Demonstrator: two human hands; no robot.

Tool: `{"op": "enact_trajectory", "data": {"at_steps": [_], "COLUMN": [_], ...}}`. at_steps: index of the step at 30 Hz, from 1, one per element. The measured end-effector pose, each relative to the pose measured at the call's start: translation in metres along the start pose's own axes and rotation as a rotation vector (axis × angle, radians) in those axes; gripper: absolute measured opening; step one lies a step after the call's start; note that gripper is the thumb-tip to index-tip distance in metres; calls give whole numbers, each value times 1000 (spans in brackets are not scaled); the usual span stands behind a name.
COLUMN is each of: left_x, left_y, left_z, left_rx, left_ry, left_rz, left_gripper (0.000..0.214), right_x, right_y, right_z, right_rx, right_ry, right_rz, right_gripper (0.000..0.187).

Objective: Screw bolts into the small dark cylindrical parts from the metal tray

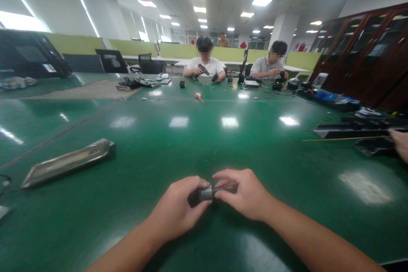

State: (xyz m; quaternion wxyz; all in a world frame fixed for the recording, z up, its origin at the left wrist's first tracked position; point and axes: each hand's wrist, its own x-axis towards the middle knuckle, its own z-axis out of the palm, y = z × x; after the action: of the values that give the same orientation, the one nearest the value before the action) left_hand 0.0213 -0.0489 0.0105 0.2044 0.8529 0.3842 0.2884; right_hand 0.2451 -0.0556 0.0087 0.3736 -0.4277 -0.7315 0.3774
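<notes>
The small dark cylindrical part (pixel 207 193) is pinched between our two hands, just above the bench (pixel 197 144) near the middle of its near edge. Our left hand (pixel 178 212) closes its fingertips on the grey end; our right hand (pixel 245 193) grips the other end, which looks glossy. We judge it light, rigid and smooth, so it could slip, and a fingertip hold at both ends suits it. Toward the left edge lies a long metal tray (pixel 68 161). At the right edge another person's hand (pixel 400 144) rests by black strips (pixel 350 131). Far across, a red-handled screwdriver (pixel 199 97) lies before two seated people.
</notes>
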Motion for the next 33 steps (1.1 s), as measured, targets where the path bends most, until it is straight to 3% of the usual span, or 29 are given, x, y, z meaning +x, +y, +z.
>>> {"op": "enact_trajectory", "data": {"at_steps": [3, 8, 13, 21, 28, 33], "left_x": [-1, -1, -3, -2, -3, -3], "left_y": [-1, -3, -3, -2, -1, -2], "left_z": [0, 1, 0, -3, -2, -1], "left_rx": [14, 21, 63, 60, 55, 67], "left_ry": [28, 12, -7, -33, -59, -70], "left_rz": [30, 19, 28, -52, -52, -60], "left_gripper": [14, 14, 14, 16, 17, 17], "right_x": [3, 2, 2, 1, 3, 3], "right_y": [5, 6, 7, 7, 8, 10], "right_z": [-3, -8, -7, -7, -8, -7], "right_rx": [-176, -380, -370, -340, -277, -323], "right_ry": [-103, -190, -216, -161, -196, -153], "right_rz": [17, -234, -286, -303, -302, -333], "right_gripper": [15, 21, 31, 23, 24, 20]}}
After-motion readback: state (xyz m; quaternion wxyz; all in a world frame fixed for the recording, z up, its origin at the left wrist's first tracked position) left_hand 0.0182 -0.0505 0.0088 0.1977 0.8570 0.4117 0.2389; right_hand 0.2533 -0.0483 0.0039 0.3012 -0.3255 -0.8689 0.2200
